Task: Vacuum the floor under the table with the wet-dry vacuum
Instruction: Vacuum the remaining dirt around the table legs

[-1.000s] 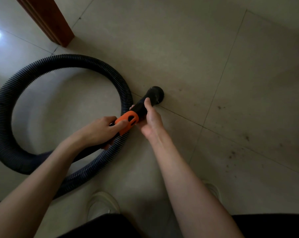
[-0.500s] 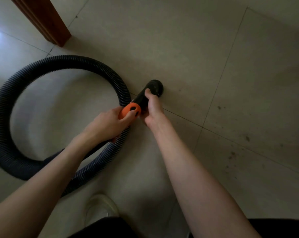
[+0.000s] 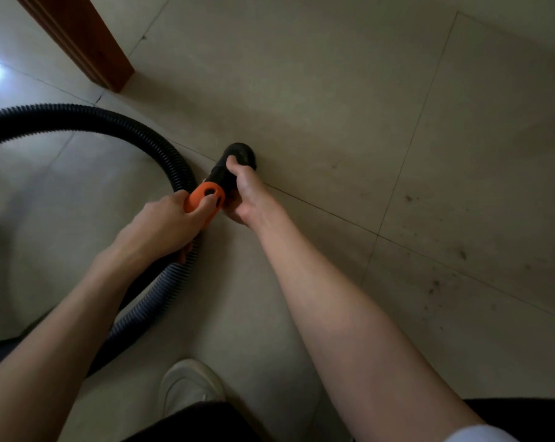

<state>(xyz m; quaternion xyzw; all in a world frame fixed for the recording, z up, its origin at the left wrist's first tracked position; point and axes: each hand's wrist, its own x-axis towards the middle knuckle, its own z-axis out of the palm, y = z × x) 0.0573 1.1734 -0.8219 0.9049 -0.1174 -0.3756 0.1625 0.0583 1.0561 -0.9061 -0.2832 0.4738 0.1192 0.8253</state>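
Note:
A black ribbed vacuum hose (image 3: 110, 124) loops over the tiled floor at the left and ends in an orange handle piece (image 3: 202, 197) with a black nozzle (image 3: 241, 154) whose mouth points down at the floor. My left hand (image 3: 161, 228) grips the hose end just behind the orange piece. My right hand (image 3: 245, 196) holds the black nozzle, thumb along its top. The vacuum body and the table top are out of view.
A brown wooden leg or post (image 3: 88, 43) stands at the upper left. Dark specks of dirt (image 3: 435, 285) lie scattered on the tiles at the right. My light shoe (image 3: 186, 384) is at the bottom middle.
Both hands and the nozzle have moved a little forward, away from me. The hose loop has slid to the left in view. Both holds look unchanged.

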